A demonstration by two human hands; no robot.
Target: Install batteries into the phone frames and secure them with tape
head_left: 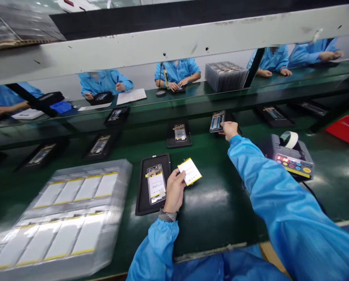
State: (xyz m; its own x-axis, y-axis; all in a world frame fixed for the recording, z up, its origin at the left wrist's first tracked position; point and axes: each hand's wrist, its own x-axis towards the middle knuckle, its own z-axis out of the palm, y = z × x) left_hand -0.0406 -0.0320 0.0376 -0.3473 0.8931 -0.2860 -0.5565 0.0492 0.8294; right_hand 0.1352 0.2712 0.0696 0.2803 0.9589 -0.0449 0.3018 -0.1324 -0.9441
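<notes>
In my left hand (pixel 175 190) I pinch a white phone battery (pixel 191 171) with yellow edges, held above the bench. Just left of that hand, a black tray (pixel 142 195) carries an opened phone (pixel 156 185) with a white battery inside. My right arm reaches far forward, and my right hand (pixel 230 129) grips the near right edge of a phone frame (pixel 217 121) with blue strips inside. A dark tray (pixel 230 117) lies partly behind that phone frame. My right fingertips are partly hidden by the hand.
A clear plastic tray (pixel 123 195) of several batteries covers the bench's left front. A tape dispenser (pixel 291 156) stands right of my right arm, a red bin (pixel 346 128) beyond it. More phones (pixel 180 133) sit on black trays along the line. Co-workers (pixel 177 74) sit across, beneath a white beam (pixel 162 50).
</notes>
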